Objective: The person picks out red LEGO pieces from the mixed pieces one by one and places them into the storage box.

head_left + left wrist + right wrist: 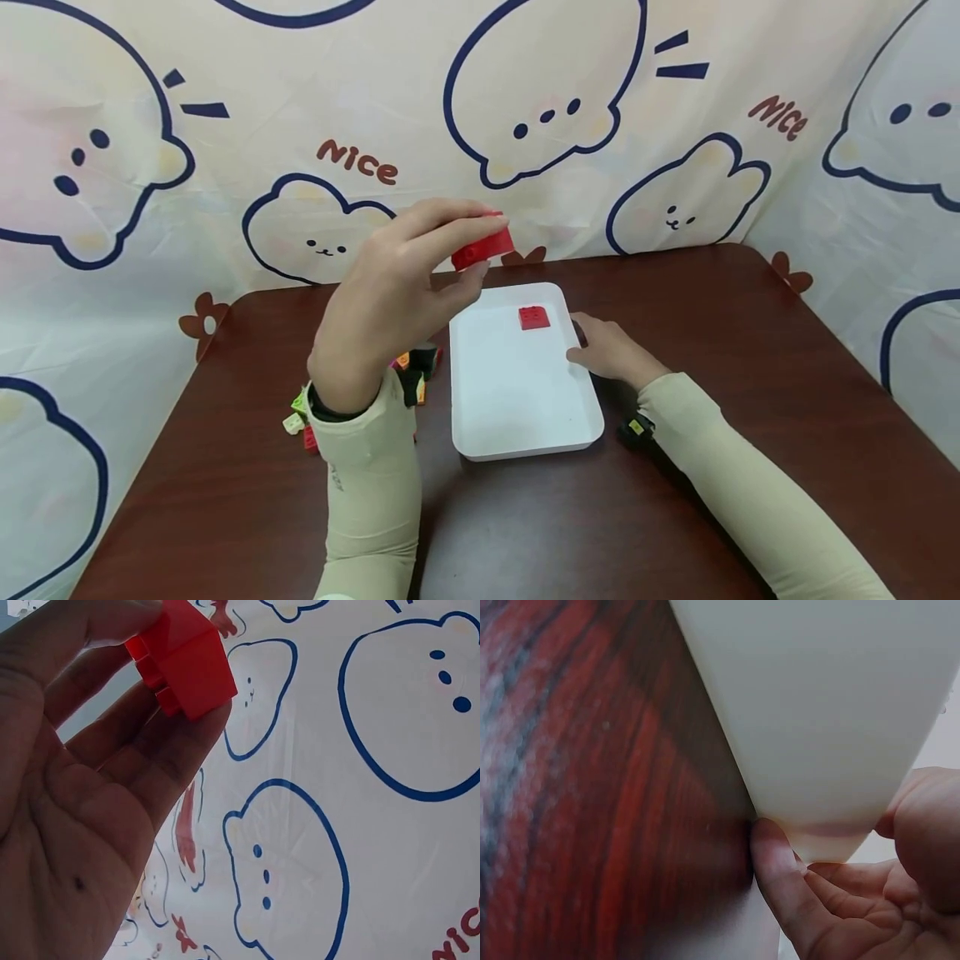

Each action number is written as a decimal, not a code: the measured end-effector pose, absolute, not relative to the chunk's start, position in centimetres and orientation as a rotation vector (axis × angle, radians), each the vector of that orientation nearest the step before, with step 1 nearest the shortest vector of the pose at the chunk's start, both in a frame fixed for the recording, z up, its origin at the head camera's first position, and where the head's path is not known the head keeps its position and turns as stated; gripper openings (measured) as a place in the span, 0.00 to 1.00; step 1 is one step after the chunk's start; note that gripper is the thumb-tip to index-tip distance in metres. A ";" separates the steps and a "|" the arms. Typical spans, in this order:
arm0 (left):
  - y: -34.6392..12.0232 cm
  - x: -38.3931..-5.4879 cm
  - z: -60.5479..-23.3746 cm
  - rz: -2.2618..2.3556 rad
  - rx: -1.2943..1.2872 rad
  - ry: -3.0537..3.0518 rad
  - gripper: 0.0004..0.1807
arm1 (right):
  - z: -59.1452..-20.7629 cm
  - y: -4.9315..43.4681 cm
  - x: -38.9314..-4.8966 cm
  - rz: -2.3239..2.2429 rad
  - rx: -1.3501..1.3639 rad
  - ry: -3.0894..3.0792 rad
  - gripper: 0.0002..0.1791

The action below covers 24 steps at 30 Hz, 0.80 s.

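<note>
My left hand is raised above the tray's left far side and pinches a red toy building brick between thumb and fingers. Up close in the left wrist view, the red brick is tilted, its studs facing the palm. Below stands a shallow white tray on the table. Another red brick lies inside it near the far right. At the tray's right side, my right hand grips the wall, with a finger low by the table and the thumb near the rim in the right wrist view.
Several coloured bricks lie on the dark brown table left of the tray, partly hidden behind my left forearm. A cartoon-printed white curtain hangs behind the table and along its sides.
</note>
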<state>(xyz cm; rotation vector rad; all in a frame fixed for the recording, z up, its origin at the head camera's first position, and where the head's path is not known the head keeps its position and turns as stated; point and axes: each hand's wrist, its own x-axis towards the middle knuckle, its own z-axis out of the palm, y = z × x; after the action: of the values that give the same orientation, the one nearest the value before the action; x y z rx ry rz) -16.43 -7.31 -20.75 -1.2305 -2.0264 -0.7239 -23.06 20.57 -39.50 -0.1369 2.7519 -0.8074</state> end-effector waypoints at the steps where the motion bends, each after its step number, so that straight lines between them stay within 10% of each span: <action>1: -7.2 -16.5 -20.8 -0.730 -1.231 -2.023 0.23 | -39.5 20.6 -23.0 -0.806 -0.137 2.753 0.39; 24: -2.9 -23.2 -23.7 -0.792 -1.280 -2.246 0.20 | -39.3 20.5 -23.0 -0.821 -0.126 2.748 0.39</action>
<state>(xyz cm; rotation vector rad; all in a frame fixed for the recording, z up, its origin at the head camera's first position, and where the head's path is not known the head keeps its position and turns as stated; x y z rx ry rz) -23.20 -2.92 -23.65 -1.2802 -2.2462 -0.7924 -22.95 20.46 -39.27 -0.1263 2.7479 -0.8206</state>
